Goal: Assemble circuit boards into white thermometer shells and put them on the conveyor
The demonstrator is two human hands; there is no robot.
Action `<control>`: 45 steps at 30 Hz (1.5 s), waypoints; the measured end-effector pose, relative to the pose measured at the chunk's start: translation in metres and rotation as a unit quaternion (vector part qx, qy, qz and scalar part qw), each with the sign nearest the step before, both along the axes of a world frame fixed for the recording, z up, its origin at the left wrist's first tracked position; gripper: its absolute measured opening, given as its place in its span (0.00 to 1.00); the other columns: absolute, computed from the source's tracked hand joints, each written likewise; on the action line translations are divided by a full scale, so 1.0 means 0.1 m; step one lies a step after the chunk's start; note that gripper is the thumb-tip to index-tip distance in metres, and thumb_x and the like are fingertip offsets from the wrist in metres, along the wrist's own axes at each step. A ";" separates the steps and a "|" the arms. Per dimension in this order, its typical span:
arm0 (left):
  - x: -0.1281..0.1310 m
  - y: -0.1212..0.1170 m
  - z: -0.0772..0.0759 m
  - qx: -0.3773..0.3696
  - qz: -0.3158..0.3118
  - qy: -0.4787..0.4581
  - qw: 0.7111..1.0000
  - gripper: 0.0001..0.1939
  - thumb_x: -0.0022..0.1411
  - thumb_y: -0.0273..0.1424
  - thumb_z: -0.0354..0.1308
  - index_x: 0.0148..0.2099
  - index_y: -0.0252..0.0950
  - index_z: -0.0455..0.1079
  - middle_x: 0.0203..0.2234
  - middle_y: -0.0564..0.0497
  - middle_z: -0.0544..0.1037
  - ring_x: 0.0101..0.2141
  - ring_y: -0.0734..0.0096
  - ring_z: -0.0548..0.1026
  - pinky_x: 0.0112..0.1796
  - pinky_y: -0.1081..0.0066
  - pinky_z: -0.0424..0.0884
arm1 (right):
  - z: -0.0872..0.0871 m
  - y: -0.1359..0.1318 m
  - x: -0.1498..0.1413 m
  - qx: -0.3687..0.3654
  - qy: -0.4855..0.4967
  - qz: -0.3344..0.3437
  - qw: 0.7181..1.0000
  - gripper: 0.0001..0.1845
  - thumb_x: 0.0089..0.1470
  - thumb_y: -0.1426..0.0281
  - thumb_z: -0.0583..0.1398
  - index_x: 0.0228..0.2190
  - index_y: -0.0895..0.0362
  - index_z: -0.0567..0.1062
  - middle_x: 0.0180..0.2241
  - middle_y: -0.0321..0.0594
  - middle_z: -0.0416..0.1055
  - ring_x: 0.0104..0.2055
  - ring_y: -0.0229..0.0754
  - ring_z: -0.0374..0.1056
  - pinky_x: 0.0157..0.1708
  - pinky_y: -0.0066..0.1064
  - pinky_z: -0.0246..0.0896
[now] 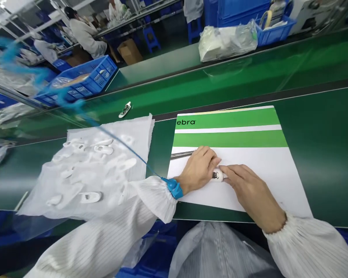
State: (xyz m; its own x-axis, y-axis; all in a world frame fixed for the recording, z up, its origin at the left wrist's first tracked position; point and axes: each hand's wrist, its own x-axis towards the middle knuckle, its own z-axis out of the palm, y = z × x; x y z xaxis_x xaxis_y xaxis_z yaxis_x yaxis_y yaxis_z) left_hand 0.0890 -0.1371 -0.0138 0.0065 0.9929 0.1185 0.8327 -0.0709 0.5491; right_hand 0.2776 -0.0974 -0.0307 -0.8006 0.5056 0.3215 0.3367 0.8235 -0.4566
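A small white plastic housing with a dark part showing (218,176) lies low over a white and green printed board (261,162). My left hand (199,168) closes on its left end, thumb and fingers bent around it, and covers much of it. From the other side my right hand (248,189) pinches its right end with thumb and forefinger. A blue wrist strap (174,188) with a coiled cord circles my left wrist. To the left, several white plastic shells (91,197) rest on a white foam sheet (58,177).
Beyond the sheet, a white piece with an exposed circuit board (125,109) sits on the green conveyor belt (168,90). A blue crate (87,81) stands far left. Across the belt are a plastic-bagged bundle (227,41) and a blue basket (278,31). A person (85,34) works in the background.
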 end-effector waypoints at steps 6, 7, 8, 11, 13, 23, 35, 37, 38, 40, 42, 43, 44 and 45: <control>-0.09 -0.14 0.23 -0.081 -0.010 -0.092 0.992 0.18 0.72 0.37 0.43 0.37 0.36 0.70 0.33 0.50 0.76 0.36 0.67 0.71 0.41 0.65 0.67 | 0.03 0.16 -0.09 -0.035 0.035 -0.045 0.998 0.07 0.63 0.72 0.57 0.40 0.58 0.76 0.35 0.40 0.74 0.38 0.43 0.68 0.40 0.37 0.66; -0.10 -0.20 0.25 -0.088 -0.010 -0.104 0.991 0.16 0.72 0.38 0.45 0.40 0.37 0.71 0.36 0.50 0.77 0.39 0.66 0.72 0.42 0.64 0.68 | 0.05 0.19 -0.10 -0.046 0.028 -0.056 0.997 0.08 0.63 0.71 0.57 0.39 0.58 0.76 0.34 0.40 0.74 0.38 0.44 0.68 0.39 0.37 0.66; -0.10 -0.27 0.26 -0.087 -0.009 -0.113 0.990 0.13 0.70 0.38 0.48 0.45 0.38 0.72 0.40 0.50 0.77 0.42 0.65 0.73 0.45 0.63 0.68 | 0.07 0.21 -0.10 -0.057 0.020 -0.064 0.996 0.09 0.63 0.71 0.56 0.39 0.57 0.77 0.34 0.40 0.74 0.38 0.44 0.69 0.39 0.37 0.66; -0.07 -0.46 0.22 -0.056 0.015 -0.114 0.992 0.14 0.66 0.33 0.57 0.53 0.40 0.69 0.49 0.50 0.76 0.52 0.62 0.70 0.54 0.60 0.66 | 0.13 0.23 -0.12 -0.084 0.012 -0.071 0.994 0.10 0.63 0.71 0.55 0.38 0.56 0.77 0.35 0.40 0.75 0.39 0.44 0.69 0.39 0.36 0.66; -0.03 -0.55 0.16 -0.037 0.038 -0.099 0.994 0.14 0.65 0.29 0.58 0.53 0.39 0.69 0.49 0.49 0.76 0.52 0.62 0.70 0.54 0.59 0.67 | 0.15 0.21 -0.13 -0.097 0.014 -0.070 0.993 0.10 0.63 0.71 0.55 0.38 0.56 0.78 0.35 0.41 0.75 0.38 0.43 0.69 0.38 0.37 0.65; 0.26 -0.54 0.29 -0.097 0.115 -0.329 0.932 0.14 0.69 0.35 0.51 0.53 0.38 0.69 0.43 0.47 0.77 0.42 0.64 0.74 0.45 0.60 0.72 | 0.28 0.14 -0.05 -0.413 0.128 -0.087 0.898 0.17 0.64 0.58 0.55 0.46 0.55 0.75 0.41 0.41 0.73 0.41 0.43 0.69 0.43 0.35 0.66; 0.60 -0.35 0.32 -0.159 0.035 -0.569 0.806 0.17 0.62 0.34 0.59 0.54 0.39 0.67 0.46 0.45 0.76 0.45 0.63 0.75 0.49 0.61 0.71 | 0.45 0.13 0.10 -0.610 0.142 -0.060 0.778 0.23 0.62 0.54 0.55 0.52 0.54 0.72 0.42 0.43 0.73 0.43 0.42 0.70 0.48 0.37 0.66; 0.39 -0.23 0.46 -0.217 -0.026 -0.446 0.868 0.12 0.63 0.36 0.58 0.48 0.40 0.72 0.41 0.48 0.79 0.41 0.63 0.76 0.43 0.64 0.73 | 0.45 0.16 0.07 -0.638 0.165 -0.061 0.750 0.23 0.61 0.56 0.58 0.52 0.55 0.72 0.47 0.46 0.73 0.47 0.44 0.70 0.51 0.38 0.66; 0.25 -0.13 0.52 -0.247 -0.052 -0.370 0.894 0.10 0.63 0.36 0.57 0.44 0.39 0.74 0.38 0.49 0.80 0.38 0.63 0.77 0.39 0.65 0.72 | 0.45 0.18 0.06 -0.655 0.177 -0.076 0.731 0.22 0.61 0.56 0.58 0.50 0.55 0.73 0.48 0.47 0.72 0.47 0.44 0.70 0.50 0.38 0.67; -0.08 0.10 0.59 -0.249 -0.059 -0.221 0.941 0.11 0.64 0.38 0.55 0.38 0.38 0.75 0.32 0.50 0.80 0.34 0.63 0.76 0.36 0.66 0.71 | 0.45 0.26 0.04 -0.683 0.194 -0.125 0.693 0.20 0.61 0.56 0.57 0.47 0.57 0.74 0.48 0.48 0.72 0.43 0.43 0.72 0.45 0.37 0.71; -0.40 0.35 0.53 -0.143 0.038 -0.104 0.983 0.13 0.66 0.38 0.53 0.37 0.37 0.75 0.31 0.50 0.79 0.34 0.62 0.76 0.36 0.66 0.70 | 0.46 0.39 0.06 -0.696 0.189 -0.166 0.672 0.19 0.61 0.57 0.58 0.44 0.58 0.75 0.48 0.50 0.72 0.38 0.42 0.73 0.37 0.35 0.74; -0.54 0.47 0.45 -0.070 0.101 -0.058 0.991 0.12 0.66 0.36 0.53 0.39 0.37 0.75 0.34 0.49 0.79 0.35 0.62 0.76 0.37 0.65 0.70 | 0.48 0.47 0.08 -0.695 0.181 -0.176 0.673 0.18 0.60 0.58 0.59 0.44 0.58 0.76 0.49 0.50 0.72 0.37 0.42 0.73 0.34 0.33 0.75; -0.66 0.57 0.34 -0.005 0.165 -0.013 0.986 0.11 0.66 0.34 0.52 0.40 0.36 0.74 0.36 0.47 0.78 0.38 0.60 0.75 0.39 0.63 0.70 | 0.51 0.56 0.11 -0.691 0.170 -0.181 0.679 0.17 0.59 0.60 0.61 0.45 0.58 0.76 0.48 0.50 0.72 0.38 0.42 0.73 0.33 0.32 0.76; -0.76 0.64 0.23 0.035 0.211 0.009 0.977 0.10 0.66 0.32 0.51 0.41 0.34 0.73 0.40 0.43 0.77 0.41 0.57 0.73 0.42 0.60 0.69 | 0.55 0.66 0.13 -0.684 0.158 -0.183 0.688 0.17 0.57 0.63 0.63 0.46 0.58 0.75 0.48 0.50 0.72 0.39 0.42 0.74 0.35 0.31 0.76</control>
State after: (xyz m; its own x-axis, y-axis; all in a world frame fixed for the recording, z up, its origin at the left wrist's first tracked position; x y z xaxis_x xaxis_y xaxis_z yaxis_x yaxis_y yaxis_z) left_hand 0.0128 -0.0730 0.0088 -0.3994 0.8969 0.1897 0.8051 0.2442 0.5405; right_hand 0.2908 -0.0315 0.0242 -0.5387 0.6577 -0.5266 0.1128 -0.5631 -0.8187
